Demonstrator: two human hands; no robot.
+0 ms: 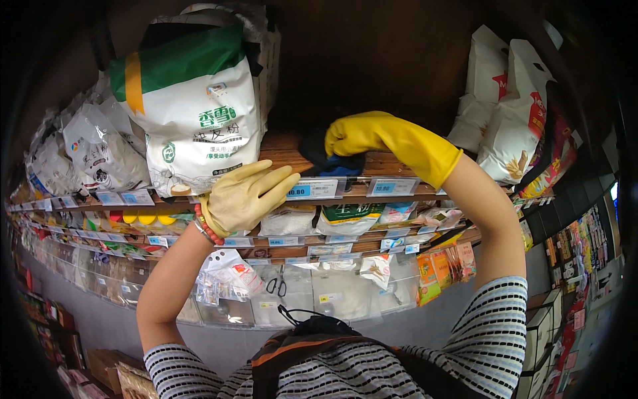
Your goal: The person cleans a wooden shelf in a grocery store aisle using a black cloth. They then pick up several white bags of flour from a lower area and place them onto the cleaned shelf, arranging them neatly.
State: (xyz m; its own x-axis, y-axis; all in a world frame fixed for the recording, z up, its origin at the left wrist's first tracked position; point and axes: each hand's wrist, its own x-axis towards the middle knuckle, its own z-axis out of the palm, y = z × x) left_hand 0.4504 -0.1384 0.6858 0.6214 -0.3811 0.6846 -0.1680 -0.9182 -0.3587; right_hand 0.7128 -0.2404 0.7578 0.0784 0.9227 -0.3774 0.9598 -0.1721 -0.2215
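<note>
A yellow rubber glove covers my right hand (359, 136), whose fingers are closed on a dark blue cloth (332, 156). The cloth lies against the brown wooden shelf (282, 149). My left hand (249, 193) wears a thin cream glove. Its fingers are stretched out and hold nothing, close to the shelf's front edge and in front of the bottom of a large white flour bag (206, 126) with a green top. Blue price labels (312, 189) run along the shelf edge between my hands.
Clear bags of white goods (103, 149) stand at the left of the shelf. White and red bags (515, 120) lean at the right. Lower shelves hold smaller packets (352, 218), orange packets (442, 266) and black-handled scissors (276, 284). Clear bins (272, 306) lie below.
</note>
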